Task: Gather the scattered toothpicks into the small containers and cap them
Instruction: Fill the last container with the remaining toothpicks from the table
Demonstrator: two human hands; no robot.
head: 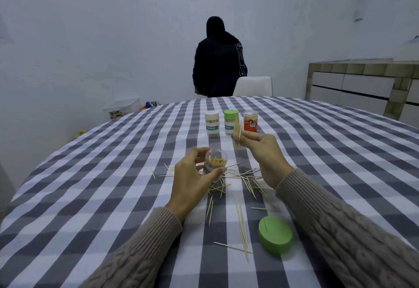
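Left hand (192, 180) grip was curled round an open clear jar (214, 165), held just off the surface and tilted, part full of toothpicks. Right hand (260, 151) grip pinched a small bundle of toothpicks (237, 134) between thumb and fingertips, bundle roughly upright, up and to the right of the jar mouth, near but not touching it.

Step in hand, by my read: drop the bundle into the jar. To do it well: square the tips first, line the bundle up with the jar's axis, feed it in end-first, keep the jar tilted toward the right hand so nothing bounces out.

Loose toothpicks (247, 180) lay scattered on the checked surface (90, 185) under and between both hands, with more (241, 226) closer in. Green cap (275, 234) lay on the surface near the right forearm, well apart from the jar. Three capped jars stood further back: white-capped (212, 123), green-capped (231, 122), orange (250, 121). Plenty left to gather, so capping looked some way off.
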